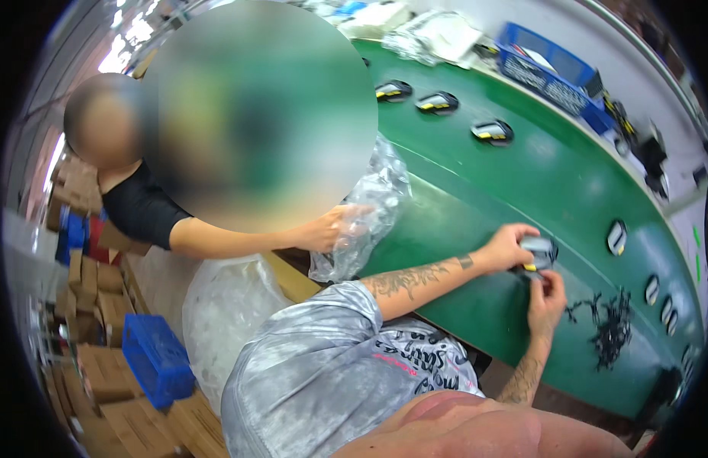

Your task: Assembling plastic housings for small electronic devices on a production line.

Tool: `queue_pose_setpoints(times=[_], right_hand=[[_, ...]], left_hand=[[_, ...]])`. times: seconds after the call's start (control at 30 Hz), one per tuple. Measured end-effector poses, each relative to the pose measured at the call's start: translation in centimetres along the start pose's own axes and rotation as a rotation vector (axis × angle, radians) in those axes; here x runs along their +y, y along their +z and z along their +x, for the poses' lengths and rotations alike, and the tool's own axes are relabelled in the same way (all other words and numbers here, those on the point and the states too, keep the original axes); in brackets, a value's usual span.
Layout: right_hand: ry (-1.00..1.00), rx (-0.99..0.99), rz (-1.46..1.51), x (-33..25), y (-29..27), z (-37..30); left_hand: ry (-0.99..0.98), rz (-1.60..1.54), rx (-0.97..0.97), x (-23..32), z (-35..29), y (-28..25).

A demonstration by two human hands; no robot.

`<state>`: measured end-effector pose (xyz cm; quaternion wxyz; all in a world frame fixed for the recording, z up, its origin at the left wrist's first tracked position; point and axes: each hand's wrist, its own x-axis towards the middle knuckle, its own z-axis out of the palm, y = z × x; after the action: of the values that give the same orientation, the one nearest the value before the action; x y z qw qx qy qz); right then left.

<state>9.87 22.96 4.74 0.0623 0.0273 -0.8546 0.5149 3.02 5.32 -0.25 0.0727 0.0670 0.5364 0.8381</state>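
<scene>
My left hand (512,248) grips what looks like a computer mouse (542,246), black and grey with a yellow patch, just above the green table (453,298). From the near side, my right hand (548,296) pinches at its lower edge with thumb and finger. My fingers cover part of the mouse, so its underside is hidden. To the right of my right hand lies a tangled heap of small black pieces (613,330), too small to name.
More mice (493,132) lie along the table's far strip and right end. At left, a co-worker's hand (329,229) holds a clear plastic bag (380,202). A blue basket (548,65) stands beyond the far edge. Cardboard boxes (102,374) and a blue crate (157,359) stand lower left.
</scene>
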Motion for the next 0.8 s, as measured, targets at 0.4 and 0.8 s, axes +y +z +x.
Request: queue_pose_setpoints(times=[0.4, 0.8], right_hand=[[0.096, -0.164, -0.637, 4.4, -12.8, -1.2], [0.006, -0.123, -0.399, 3.2, -4.9, 3.5]], left_hand=[[-0.265, -0.451, -0.223, 1.8, 1.2, -1.1], [-0.327, -0.606, -0.292, 2.4, 1.0, -2.3]])
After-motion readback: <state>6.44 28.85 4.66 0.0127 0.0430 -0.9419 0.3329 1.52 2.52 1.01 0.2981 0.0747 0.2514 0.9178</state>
